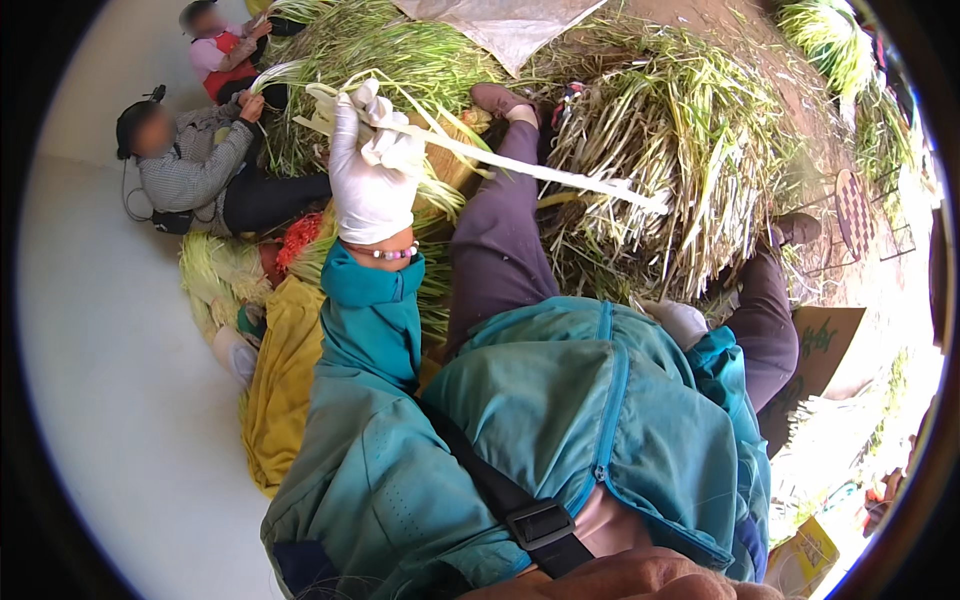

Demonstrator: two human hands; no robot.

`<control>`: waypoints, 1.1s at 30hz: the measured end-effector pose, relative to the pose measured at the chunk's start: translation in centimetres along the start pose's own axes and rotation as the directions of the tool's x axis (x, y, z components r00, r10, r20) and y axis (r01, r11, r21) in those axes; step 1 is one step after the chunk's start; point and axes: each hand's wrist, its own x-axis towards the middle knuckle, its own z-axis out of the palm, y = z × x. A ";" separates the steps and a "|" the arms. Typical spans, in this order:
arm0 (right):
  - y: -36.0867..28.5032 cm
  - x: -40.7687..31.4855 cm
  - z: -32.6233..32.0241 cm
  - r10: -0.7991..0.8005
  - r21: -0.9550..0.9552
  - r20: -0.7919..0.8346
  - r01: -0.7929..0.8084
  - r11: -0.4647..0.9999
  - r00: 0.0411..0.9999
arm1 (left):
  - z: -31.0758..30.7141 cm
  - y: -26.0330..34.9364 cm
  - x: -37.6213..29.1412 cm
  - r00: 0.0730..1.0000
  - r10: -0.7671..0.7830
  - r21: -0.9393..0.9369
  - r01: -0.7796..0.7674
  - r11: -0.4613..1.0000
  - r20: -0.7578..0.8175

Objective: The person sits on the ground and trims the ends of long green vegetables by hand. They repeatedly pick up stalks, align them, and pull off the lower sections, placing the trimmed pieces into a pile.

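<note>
My left hand (379, 161), in a white glove with a beaded bracelet at the wrist, is raised at upper left. Its fingers are curled around a few long, pale plant stalks (540, 171) with green leaf ends; one white stalk reaches out to the right. My right hand (679, 322), also white-gloved, is low beside the jacket front, at the near edge of a large heap of green and dried stalks (660, 172) between my legs. Its fingers are mostly hidden, so what it touches cannot be told.
Two people sit at upper left, the nearer person (195, 165) holding pale stalks. Green stalks (435, 60) lie ahead, near a plastic sheet (502, 26). Yellow cloth (285, 382) is at my left, by a white wall (135, 360). A cardboard piece (825, 352) and checkered stool (853, 214) are right.
</note>
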 end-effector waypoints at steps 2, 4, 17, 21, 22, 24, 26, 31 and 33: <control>-1.5 -0.1 -1.0 -0.333 0.008 -0.453 0.377 0.926 0.827 | 0.1 -0.9 0.0 1.000 0.021 -0.027 -0.021 0.999 -0.018; -5.8 -1.3 -5.2 -0.311 0.137 -0.578 0.465 0.875 0.754 | 0.5 -2.1 -0.2 0.996 -0.013 -0.090 0.004 0.996 -0.094; -12.2 -4.0 -11.2 -0.222 0.852 -0.483 0.513 0.104 0.847 | -2.2 -6.4 -2.1 0.965 -0.203 -0.082 0.192 0.978 -0.166; -6.4 -7.0 -9.0 0.104 0.781 -0.604 0.613 -0.121 0.790 | -2.8 -4.2 -1.7 0.978 -0.121 -0.014 0.120 0.993 -0.169; -4.5 -7.8 -9.1 0.177 0.771 -0.588 0.613 -0.175 0.789 | -3.3 -3.4 -1.9 0.978 -0.120 -0.033 0.116 0.993 -0.169; -1.1 -8.9 -9.2 0.314 0.690 -0.654 0.713 -0.125 0.688 | -3.4 -2.4 -1.9 0.977 -0.095 -0.042 0.089 0.995 -0.191; 0.5 -9.7 -9.1 0.341 0.588 -0.744 0.805 -0.074 0.575 | -3.9 -1.5 -2.1 0.987 -0.104 -0.071 0.096 0.993 -0.123; 0.6 -8.2 -5.7 0.007 0.804 -0.250 0.204 0.558 0.968 | -2.5 -1.7 -2.0 0.996 -0.057 0.013 0.058 0.998 -0.068; -0.6 -6.5 -4.9 -0.092 -0.067 -0.391 0.072 0.995 0.916 | -1.7 -2.0 -1.9 0.997 -0.035 0.081 0.041 0.996 -0.073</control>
